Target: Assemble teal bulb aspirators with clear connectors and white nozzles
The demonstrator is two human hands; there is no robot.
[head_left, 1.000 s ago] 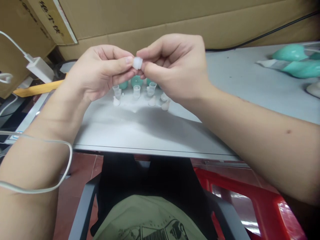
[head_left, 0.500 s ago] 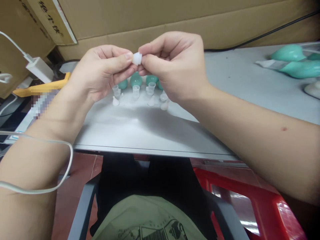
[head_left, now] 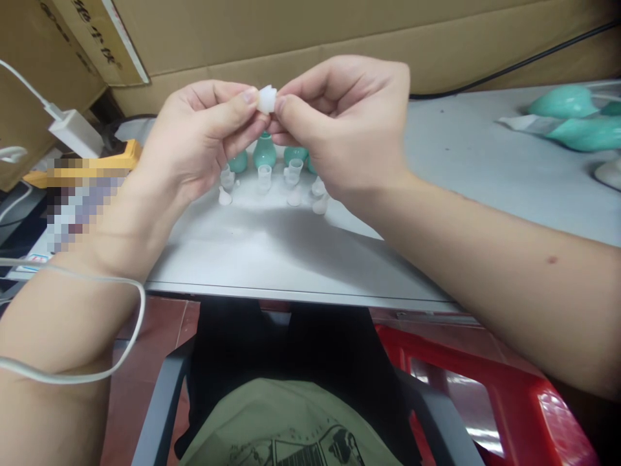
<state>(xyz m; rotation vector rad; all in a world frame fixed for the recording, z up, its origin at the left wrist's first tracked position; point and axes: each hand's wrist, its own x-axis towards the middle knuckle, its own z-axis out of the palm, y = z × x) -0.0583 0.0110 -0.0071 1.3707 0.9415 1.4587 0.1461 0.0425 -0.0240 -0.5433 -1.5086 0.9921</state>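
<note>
Between my two hands is a small white plastic cap (head_left: 267, 101), raised above the table. My left hand (head_left: 206, 133) pinches its left side between thumb and fingers. From the right, the thumb and fingertips of my right hand (head_left: 342, 126) grip it too, hiding part of its edge. Below and behind the hands, several green bulb-shaped bottles (head_left: 264, 153) stand in a row. In front of them are small clear plastic cups (head_left: 264, 175) and small white cone-shaped pieces (head_left: 225, 196). My right hand partly covers the right end of the row.
More green bulbs (head_left: 582, 133) lie at the right of the grey table (head_left: 272, 259). A white charger (head_left: 77, 133) and a yellow-edged object (head_left: 129, 154) are at the left. A white cable (head_left: 138, 323) loops over my left forearm. Cardboard (head_left: 310, 32) walls the back.
Both hands have risen slightly with the white cap, and it has tilted between the fingers. My right hand has shifted a little to the right. The cups and bottles stay in place.
</note>
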